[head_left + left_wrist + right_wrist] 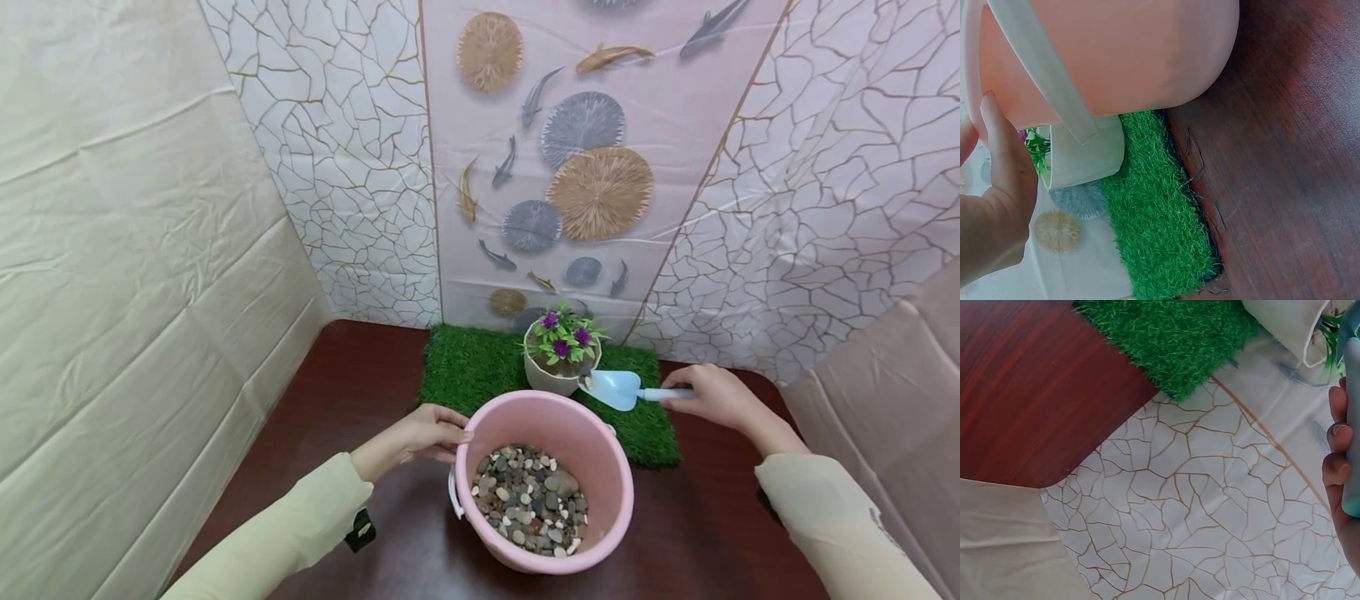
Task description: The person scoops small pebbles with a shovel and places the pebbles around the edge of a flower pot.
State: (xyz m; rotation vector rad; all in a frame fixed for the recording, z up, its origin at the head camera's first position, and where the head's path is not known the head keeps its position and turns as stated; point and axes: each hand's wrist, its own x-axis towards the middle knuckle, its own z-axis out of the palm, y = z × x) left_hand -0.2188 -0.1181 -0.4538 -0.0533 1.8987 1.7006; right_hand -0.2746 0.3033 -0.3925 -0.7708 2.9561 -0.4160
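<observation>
My right hand grips the pale handle of a light blue garden trowel. Its blade tip, with a few small pebbles on it, is at the right rim of a white flower pot. The pot holds brown soil and a green plant with purple flowers. At the front stands a pink bucket with pebbles in its bottom. My left hand pinches the bucket's left rim between thumb and fingers. In the right wrist view, fingers curl around the trowel handle.
Under the pot lies a green artificial grass mat on a dark red-brown wooden table. The bucket's white carrying handle hangs down its side. A patterned cloth backdrop rises behind, with beige cloth walls at both sides.
</observation>
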